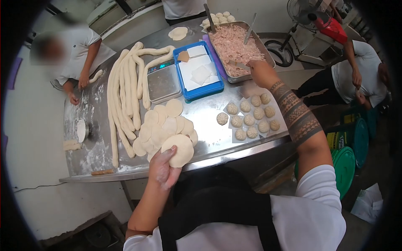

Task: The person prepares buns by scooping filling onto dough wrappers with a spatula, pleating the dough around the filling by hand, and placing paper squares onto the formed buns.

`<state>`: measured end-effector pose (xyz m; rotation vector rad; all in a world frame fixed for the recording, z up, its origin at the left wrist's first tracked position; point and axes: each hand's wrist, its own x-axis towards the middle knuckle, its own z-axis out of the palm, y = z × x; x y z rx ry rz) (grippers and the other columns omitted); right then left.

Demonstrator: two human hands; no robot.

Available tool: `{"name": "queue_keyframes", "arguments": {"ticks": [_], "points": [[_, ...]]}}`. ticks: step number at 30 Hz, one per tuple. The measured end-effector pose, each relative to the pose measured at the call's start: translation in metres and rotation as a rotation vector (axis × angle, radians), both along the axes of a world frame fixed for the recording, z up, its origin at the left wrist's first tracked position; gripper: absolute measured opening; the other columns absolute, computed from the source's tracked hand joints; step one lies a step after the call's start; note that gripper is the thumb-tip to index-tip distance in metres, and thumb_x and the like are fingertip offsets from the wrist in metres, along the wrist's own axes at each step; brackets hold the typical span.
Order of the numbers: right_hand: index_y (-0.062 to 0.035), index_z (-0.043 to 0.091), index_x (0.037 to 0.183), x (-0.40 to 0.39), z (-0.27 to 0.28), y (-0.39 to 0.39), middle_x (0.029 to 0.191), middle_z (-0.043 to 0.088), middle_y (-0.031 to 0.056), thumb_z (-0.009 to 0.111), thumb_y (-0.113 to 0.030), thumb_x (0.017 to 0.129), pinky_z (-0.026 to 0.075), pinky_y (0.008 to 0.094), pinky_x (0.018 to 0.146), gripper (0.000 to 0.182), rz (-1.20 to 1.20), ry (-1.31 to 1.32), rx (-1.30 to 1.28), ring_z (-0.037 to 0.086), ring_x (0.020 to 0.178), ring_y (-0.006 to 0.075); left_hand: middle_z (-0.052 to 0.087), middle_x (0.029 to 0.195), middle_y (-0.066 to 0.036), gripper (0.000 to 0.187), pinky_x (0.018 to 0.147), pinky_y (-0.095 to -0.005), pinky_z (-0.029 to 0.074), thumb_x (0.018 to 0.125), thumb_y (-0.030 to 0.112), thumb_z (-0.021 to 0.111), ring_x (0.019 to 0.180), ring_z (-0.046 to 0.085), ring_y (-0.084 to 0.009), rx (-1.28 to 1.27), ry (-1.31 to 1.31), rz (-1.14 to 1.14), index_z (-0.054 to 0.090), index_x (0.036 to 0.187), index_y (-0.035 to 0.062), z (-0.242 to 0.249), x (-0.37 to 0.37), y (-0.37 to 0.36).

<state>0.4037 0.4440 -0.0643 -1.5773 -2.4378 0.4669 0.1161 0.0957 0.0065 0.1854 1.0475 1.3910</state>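
Note:
My left hand (163, 169) holds a round dough wrapper (180, 152), thumb on top and fingers beneath. Under and beyond it spreads an overlapping pile of wrappers (161, 123) on the metal table. At the near corner of a metal tray (271, 62), my right hand (263, 74) is closed on a flat spatula (238, 65), whose blade touches the minced meat filling (232, 44). Pleated buns (249, 120) sit in rows on paper squares below my right forearm, with one bun (222, 119) apart to their left.
Long dough ropes (125, 92) lie left of a digital scale (163, 83) and a blue tray (200, 94) of paper squares. A rolling pin (103, 172) lies by the front edge. A co-worker (86, 48) handles dough at left; another person (356, 75) is at right, near lidded buckets (344, 171).

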Motion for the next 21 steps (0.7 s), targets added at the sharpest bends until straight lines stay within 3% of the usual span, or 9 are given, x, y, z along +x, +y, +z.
{"name": "queue_keyframes", "arguments": {"ticks": [5,7,9,10,11,13,16,17,21], "points": [[-0.0012,0.070,0.118,0.030,-0.008,-0.016,0.092,0.071,0.0168,0.056,-0.010,0.096,0.054,0.0413,0.079,0.028,-0.008,0.342,-0.091,0.070,0.085,0.0284,0.065,0.130,-0.020,0.044,0.104,-0.0378,0.052,0.097,0.006,0.059,0.118,0.066,-0.0287,-0.023,0.134,-0.008,0.052,0.138,-0.0101,-0.021,-0.002,0.034],[0.0007,0.070,0.119,0.039,0.013,-0.037,0.084,0.069,0.0134,0.056,-0.007,0.097,0.053,0.0366,0.074,0.026,-0.044,0.528,-0.244,0.066,0.076,0.0228,0.065,0.130,-0.020,0.043,0.102,-0.0372,0.054,0.097,0.005,0.058,0.115,0.067,-0.0285,-0.023,0.131,-0.002,0.053,0.137,-0.0094,-0.029,0.000,0.063],[-0.0004,0.069,0.121,0.041,0.048,-0.073,0.080,0.065,0.0100,0.055,-0.004,0.098,0.052,0.0340,0.072,0.027,-0.049,0.511,-0.257,0.063,0.073,0.0187,0.066,0.128,-0.018,0.040,0.102,-0.0390,0.054,0.098,0.004,0.056,0.115,0.067,-0.0282,0.007,0.104,0.022,0.054,0.137,-0.0075,-0.047,0.002,0.097],[-0.0009,0.069,0.123,0.040,0.066,-0.092,0.078,0.064,0.0083,0.055,-0.002,0.098,0.052,0.0328,0.071,0.028,-0.050,0.503,-0.264,0.061,0.072,0.0167,0.065,0.129,-0.020,0.038,0.107,-0.0422,0.050,0.100,0.006,0.054,0.120,0.064,-0.0309,-0.039,0.074,0.026,0.053,0.135,-0.0076,-0.046,0.008,0.117],[-0.0019,0.069,0.124,0.039,0.081,-0.110,0.081,0.065,0.0098,0.054,-0.001,0.098,0.052,0.0336,0.071,0.030,-0.029,0.483,-0.258,0.062,0.073,0.0185,0.063,0.130,-0.022,0.035,0.113,-0.0454,0.047,0.101,0.008,0.051,0.124,0.062,-0.0337,-0.087,0.044,0.032,0.053,0.133,-0.0077,-0.045,0.015,0.136],[-0.0037,0.068,0.127,0.036,0.098,-0.142,0.088,0.068,0.0127,0.054,0.001,0.097,0.053,0.0353,0.073,0.034,0.014,0.444,-0.249,0.065,0.076,0.0221,0.059,0.135,-0.021,0.039,0.116,-0.0473,0.043,0.107,0.018,0.048,0.128,0.058,-0.0334,0.062,-0.137,0.025,0.049,0.137,-0.0070,-0.030,0.039,0.162],[-0.0072,0.068,0.130,0.031,0.092,-0.176,0.095,0.068,0.0161,0.054,0.002,0.093,0.054,0.0393,0.078,0.041,0.150,0.453,0.015,0.067,0.084,0.0298,0.060,0.131,-0.017,0.044,0.114,-0.0491,0.042,0.112,0.035,0.036,0.126,0.058,-0.0316,0.268,-0.391,0.015,0.049,0.135,0.0007,-0.021,0.065,0.182],[-0.0095,0.068,0.131,0.028,0.095,-0.185,0.099,0.064,0.0174,0.054,0.005,0.087,0.053,0.0437,0.085,0.048,0.148,0.247,0.101,0.063,0.093,0.0360,0.060,0.130,-0.017,0.045,0.114,-0.0490,0.041,0.112,0.037,0.035,0.126,0.058,-0.0310,0.262,-0.382,0.016,0.049,0.135,0.0018,-0.017,0.070,0.181],[-0.0144,0.068,0.134,0.041,0.088,-0.213,0.099,0.058,0.0156,0.055,0.005,0.085,0.051,0.0456,0.087,0.055,0.166,0.079,0.163,0.059,0.096,0.0358,0.060,0.127,-0.015,0.050,0.115,-0.0474,0.040,0.113,0.043,0.031,0.125,0.057,-0.0297,0.220,-0.342,0.019,0.050,0.134,0.0025,-0.014,0.072,0.171]]}}
